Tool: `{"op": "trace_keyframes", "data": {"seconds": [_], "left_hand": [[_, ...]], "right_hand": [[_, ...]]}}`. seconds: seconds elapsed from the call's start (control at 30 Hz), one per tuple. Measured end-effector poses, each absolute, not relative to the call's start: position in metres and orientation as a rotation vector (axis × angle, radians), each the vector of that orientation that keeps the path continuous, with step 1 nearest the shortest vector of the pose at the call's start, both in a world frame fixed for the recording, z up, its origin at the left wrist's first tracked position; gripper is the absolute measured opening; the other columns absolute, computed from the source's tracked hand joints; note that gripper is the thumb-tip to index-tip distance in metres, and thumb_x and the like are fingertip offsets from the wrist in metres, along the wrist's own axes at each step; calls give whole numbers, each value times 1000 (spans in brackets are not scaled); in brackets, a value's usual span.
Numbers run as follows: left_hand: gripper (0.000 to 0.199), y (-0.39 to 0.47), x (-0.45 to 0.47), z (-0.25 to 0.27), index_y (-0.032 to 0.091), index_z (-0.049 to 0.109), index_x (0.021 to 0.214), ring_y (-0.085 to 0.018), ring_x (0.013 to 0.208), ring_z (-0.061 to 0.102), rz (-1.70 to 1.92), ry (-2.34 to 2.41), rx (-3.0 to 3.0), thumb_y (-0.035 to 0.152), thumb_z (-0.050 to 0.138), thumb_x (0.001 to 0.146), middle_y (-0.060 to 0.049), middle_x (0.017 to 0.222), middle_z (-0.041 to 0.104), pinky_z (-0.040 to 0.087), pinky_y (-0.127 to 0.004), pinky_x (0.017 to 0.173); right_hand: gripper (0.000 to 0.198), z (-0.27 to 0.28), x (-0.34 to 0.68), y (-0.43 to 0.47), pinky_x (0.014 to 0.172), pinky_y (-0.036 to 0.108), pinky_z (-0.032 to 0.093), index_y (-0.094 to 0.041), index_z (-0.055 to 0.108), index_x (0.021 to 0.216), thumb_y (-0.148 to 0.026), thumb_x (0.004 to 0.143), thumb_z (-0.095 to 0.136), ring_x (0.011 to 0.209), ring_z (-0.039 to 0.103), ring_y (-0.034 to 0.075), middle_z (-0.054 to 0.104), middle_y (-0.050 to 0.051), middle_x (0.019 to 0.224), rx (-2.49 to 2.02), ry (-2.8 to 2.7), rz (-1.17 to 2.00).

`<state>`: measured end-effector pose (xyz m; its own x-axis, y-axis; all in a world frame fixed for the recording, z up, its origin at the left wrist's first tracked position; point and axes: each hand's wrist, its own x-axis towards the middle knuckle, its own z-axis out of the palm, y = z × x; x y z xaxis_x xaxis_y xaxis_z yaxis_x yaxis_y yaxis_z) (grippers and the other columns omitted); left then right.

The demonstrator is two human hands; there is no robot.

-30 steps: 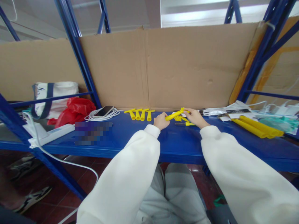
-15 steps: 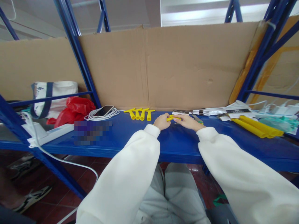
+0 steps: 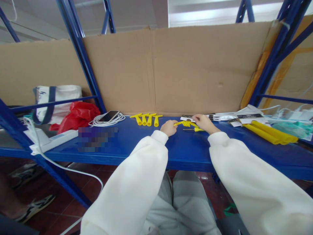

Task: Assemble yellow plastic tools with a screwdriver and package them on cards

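My left hand is closed on a thin yellow plastic piece that points right from its fingertips. Beside it on the blue shelf, a small group of yellow plastic parts lies between my hands. My right hand hovers over the right side of these parts, fingertips pinched together in front of the flat packets; what they hold, if anything, is too small to make out. Under that hand lies a screwdriver with a yellow handle and thin shaft. Several T-shaped yellow handles stand in a row left of my left hand.
Flat white-and-black packets lie at the back right, near yellow tubes. Leftward are a coiled white cable, a phone, a red plastic bag and a white power strip. A cardboard panel closes the back.
My right hand has moved away from my left, to the right and slightly back, uncovering the yellow parts and the screwdriver. My left hand stays nearly in place with its yellow piece.
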<state>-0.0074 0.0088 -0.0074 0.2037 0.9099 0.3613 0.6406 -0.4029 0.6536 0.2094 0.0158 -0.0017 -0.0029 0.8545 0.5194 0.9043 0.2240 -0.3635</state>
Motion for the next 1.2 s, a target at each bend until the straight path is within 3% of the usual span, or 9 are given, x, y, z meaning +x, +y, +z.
{"op": "trace_keyframes", "data": {"seconds": [0.13,0.23,0.37,0.5,0.73,0.93,1.03,1.2], "left_hand": [[28,10,-7,-8,26,79,96,-26,111,65,1058,1451,2118,10,74,74,-6,108,74,46,-35,104],[25,10,-6,-7,26,80,92,-27,108,66,1111,1446,2181,10,73,75,-6,105,74,48,-35,102],[23,10,-5,-6,25,81,92,-27,106,67,1127,1413,2264,11,72,77,-7,102,73,49,-35,101],[23,11,-5,-7,26,80,91,-26,106,67,1134,1374,2261,11,72,76,-5,101,73,48,-34,102],[24,11,-5,-8,25,81,97,-26,106,68,1090,1372,2345,12,71,78,-6,104,74,50,-33,100],[32,10,-5,-6,22,76,115,-23,110,66,952,1450,2465,17,68,84,-7,115,73,49,-31,102],[33,10,-5,-6,23,75,117,-23,110,66,940,1474,2507,19,67,85,-6,116,72,49,-30,101],[35,8,-6,-4,24,73,120,-21,110,66,954,1519,2530,18,65,87,-6,116,72,50,-28,100]], "right_hand": [[22,-8,252,24,81,34,53,-17,77,86,-24,83,56,95,72,29,76,17,94,-1994,-1522,-210],[20,-16,274,29,80,40,54,-18,76,82,-34,78,65,95,71,31,75,17,90,-2147,-1407,-165],[41,-25,282,36,82,49,55,-17,74,84,-52,63,79,99,69,36,74,20,97,-2267,-1306,-124],[54,-25,281,38,81,49,56,-16,73,94,-51,56,85,100,69,38,72,23,101,-2277,-1239,-65],[57,-19,274,34,87,52,54,-10,71,102,-54,67,78,111,65,42,69,27,110,-2288,-1287,80],[58,-12,263,28,85,48,52,-8,71,103,-59,74,69,108,66,41,70,26,105,-2249,-1228,49],[47,-5,256,25,80,43,52,-12,73,89,-56,76,66,102,67,37,72,23,95,-2203,-1195,42],[25,3,236,20,66,30,47,-17,66,59,-35,75,71,75,67,25,67,8,63,-1859,-1339,165]]}}
